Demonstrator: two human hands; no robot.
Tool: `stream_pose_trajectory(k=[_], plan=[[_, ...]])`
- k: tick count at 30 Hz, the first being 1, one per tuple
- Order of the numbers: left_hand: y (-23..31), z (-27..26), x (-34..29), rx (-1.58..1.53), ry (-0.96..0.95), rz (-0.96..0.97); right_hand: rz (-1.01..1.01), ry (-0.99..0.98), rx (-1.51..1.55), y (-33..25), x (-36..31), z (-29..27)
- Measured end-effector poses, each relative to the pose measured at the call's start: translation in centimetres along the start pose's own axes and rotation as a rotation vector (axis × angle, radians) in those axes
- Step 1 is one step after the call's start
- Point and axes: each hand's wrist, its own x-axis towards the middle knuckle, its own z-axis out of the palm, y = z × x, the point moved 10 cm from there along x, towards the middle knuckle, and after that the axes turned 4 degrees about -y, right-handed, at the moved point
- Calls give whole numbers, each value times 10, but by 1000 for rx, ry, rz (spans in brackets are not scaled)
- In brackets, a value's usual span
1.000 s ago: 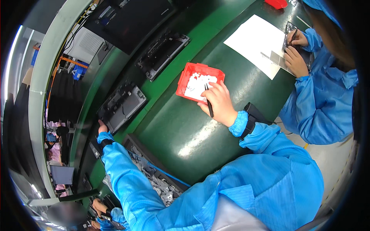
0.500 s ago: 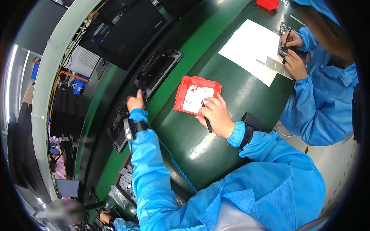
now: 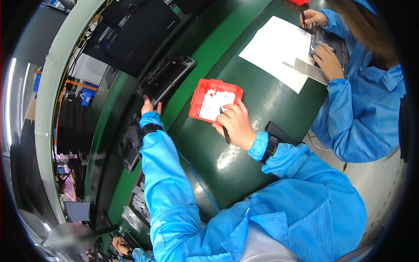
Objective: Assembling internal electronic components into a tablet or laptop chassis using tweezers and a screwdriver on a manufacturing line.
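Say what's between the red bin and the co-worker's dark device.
In the head view, going from the red bin to the co-worker's dark device: a strip of green tabletop, then the white sheet.

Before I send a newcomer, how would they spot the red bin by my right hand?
On the green table, find your right hand holding black tweezers. By it is the red bin. Unlike the red container at the picture's top edge, it shows small white pieces inside.
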Motion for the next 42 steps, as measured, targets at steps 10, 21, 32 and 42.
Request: stream_pose_trajectory(k=[10, 21, 32, 42], plan=[[71, -200, -41, 731, -201, 5, 37, 56, -54, -12, 2, -5], [-61, -94, -149, 1008, -873, -8, -31, -71, 28, -43, -2, 2], [21, -35, -250, 1311, -420, 1073, -100, -101, 105, -61, -2, 4], [-60, 3, -341, 1306, -571, 1033, -129, -347, 616, -61, -36, -14]])
